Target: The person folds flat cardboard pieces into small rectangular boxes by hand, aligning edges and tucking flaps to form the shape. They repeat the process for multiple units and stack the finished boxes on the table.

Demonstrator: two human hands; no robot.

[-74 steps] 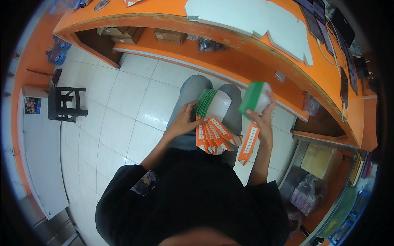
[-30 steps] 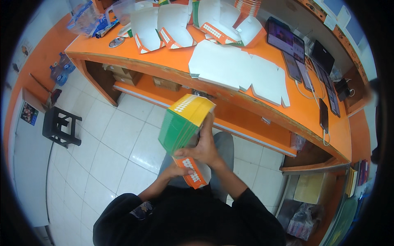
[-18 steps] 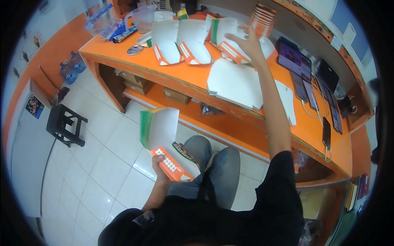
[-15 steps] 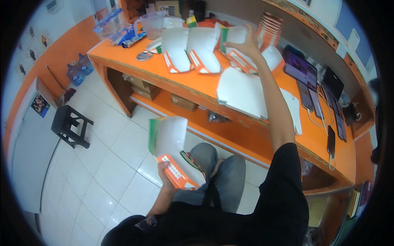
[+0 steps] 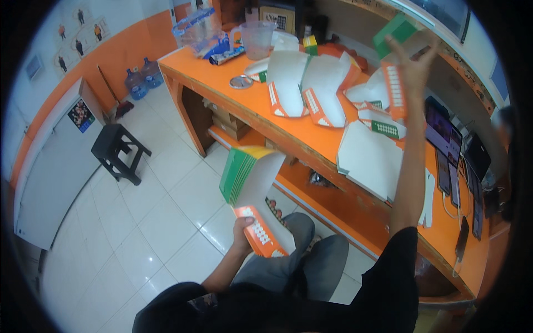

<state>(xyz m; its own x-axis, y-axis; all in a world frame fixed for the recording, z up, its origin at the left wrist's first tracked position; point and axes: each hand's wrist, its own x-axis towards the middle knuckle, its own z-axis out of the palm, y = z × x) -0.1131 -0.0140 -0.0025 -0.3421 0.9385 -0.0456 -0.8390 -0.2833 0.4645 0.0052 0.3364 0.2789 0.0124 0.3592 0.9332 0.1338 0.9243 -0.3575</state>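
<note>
My left hand (image 5: pixel 242 233) grips a nested stack of open cardboard food boxes (image 5: pixel 265 236) above my lap. Their raised lids show several green edges, and the fronts are orange with white marks. My raised right hand (image 5: pixel 413 69) is over the counter, its thumb and fingers around another food box with a green lid (image 5: pixel 395 36); blur and the hand hide part of it. On the counter, two open food boxes (image 5: pixel 286 83) (image 5: pixel 325 91) stand side by side, white insides facing me. More boxes (image 5: pixel 383 125) lie below my right hand.
Flat white cardboard sheets (image 5: pixel 369 158) lie on the orange counter (image 5: pixel 250 114). Phones (image 5: pixel 444 172) with cables and a laptop (image 5: pixel 444 130) are at its right end. A clear jug (image 5: pixel 258 41) and a round metal lid (image 5: pixel 241 82) are at the left. A black stool (image 5: pixel 119 150) stands on the floor.
My right hand has moved up and right, lifting a food box from the row. The stack in my left hand shows more layered green edges. The whole view has shifted.
</note>
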